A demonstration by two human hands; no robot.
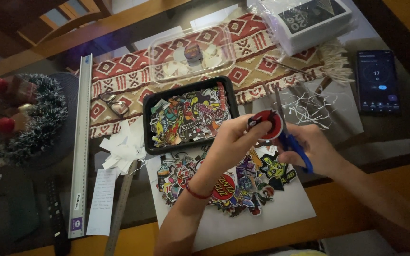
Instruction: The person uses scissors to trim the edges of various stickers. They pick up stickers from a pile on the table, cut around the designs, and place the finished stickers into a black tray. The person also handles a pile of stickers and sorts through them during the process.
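My left hand (233, 142) pinches a round red, white and black sticker (268, 124) above the table. My right hand (312, 149) grips blue-handled scissors (294, 142), whose blades point up and away beside the sticker. Below both hands a heap of colourful cut stickers (255, 182) lies on a white sheet (285, 208). Behind the hands a black tray (148, 128) holds more stickers.
Paper trimmings (309, 106) lie right of the tray. A clear plastic box (162, 52) sits on a patterned runner (119, 71). A long metal ruler (81, 142), glasses (112, 104), a phone (377, 80), a boxed item in plastic (309, 19) and a tinsel wreath (29, 118) surround the work.
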